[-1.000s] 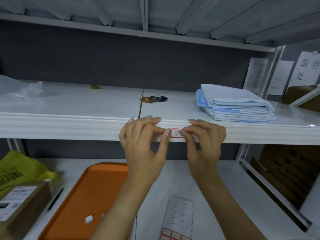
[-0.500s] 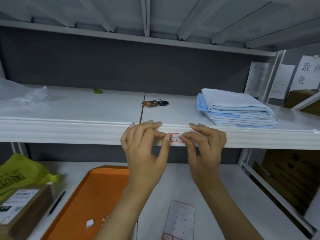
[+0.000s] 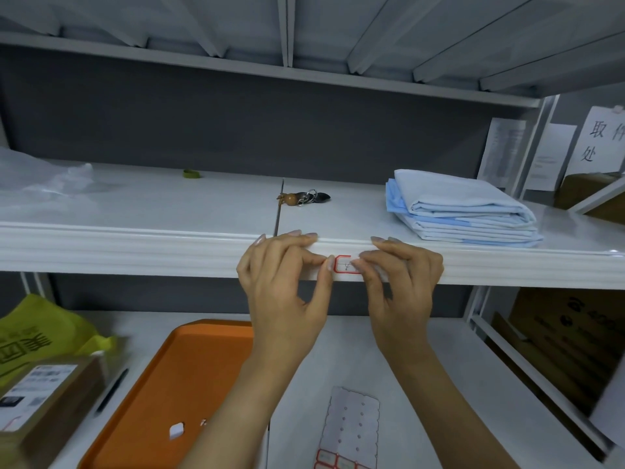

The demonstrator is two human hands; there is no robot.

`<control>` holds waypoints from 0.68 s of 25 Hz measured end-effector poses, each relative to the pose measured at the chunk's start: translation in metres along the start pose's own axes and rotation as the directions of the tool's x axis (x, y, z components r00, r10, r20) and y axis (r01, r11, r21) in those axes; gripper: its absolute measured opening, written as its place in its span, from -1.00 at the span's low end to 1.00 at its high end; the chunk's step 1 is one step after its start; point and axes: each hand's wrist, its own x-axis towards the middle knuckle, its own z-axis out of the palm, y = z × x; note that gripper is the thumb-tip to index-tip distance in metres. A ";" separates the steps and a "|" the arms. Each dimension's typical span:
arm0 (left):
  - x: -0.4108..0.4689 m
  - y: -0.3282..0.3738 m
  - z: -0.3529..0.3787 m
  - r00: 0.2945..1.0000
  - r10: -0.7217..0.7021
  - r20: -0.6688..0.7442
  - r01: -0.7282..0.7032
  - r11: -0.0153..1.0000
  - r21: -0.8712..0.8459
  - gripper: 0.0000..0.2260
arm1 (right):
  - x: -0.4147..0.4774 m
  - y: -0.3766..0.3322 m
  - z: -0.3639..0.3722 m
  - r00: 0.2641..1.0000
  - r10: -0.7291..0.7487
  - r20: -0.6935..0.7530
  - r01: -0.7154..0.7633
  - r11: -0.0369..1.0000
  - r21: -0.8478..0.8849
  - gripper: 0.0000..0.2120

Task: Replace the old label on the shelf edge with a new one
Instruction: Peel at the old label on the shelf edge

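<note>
Our left hand (image 3: 280, 286) grips the shelf edge (image 3: 135, 252); our right hand (image 3: 402, 282) pinches the label (image 3: 343, 265) beside it.

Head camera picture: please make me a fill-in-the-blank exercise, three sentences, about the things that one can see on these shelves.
1. The label on the shelf edge has a ____ border.
2. The folded sheets lie to the ____ of the keys.
3. The tray below is ____ in colour.

Missing words: red; right; orange.
</note>
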 end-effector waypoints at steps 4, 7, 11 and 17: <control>-0.001 -0.001 0.000 1.000 0.005 0.002 -0.005 1.000 -0.002 -0.87 | -0.002 0.001 0.001 1.000 0.000 -0.016 0.000 1.000 -0.012 -0.90; -0.001 -0.003 -0.001 1.000 0.015 0.004 -0.015 1.000 -0.007 -0.88 | -0.002 0.003 0.003 1.000 -0.014 -0.011 0.013 1.000 -0.022 -0.88; -0.001 -0.002 -0.002 1.000 0.021 0.004 -0.021 1.000 -0.004 -0.89 | -0.002 0.004 0.004 1.000 -0.007 -0.010 0.007 1.000 -0.009 -0.88; -0.001 -0.002 -0.004 1.000 0.028 0.011 -0.028 1.000 -0.003 -0.89 | -0.001 0.003 -0.002 0.999 0.012 0.034 -0.014 0.998 0.054 -0.83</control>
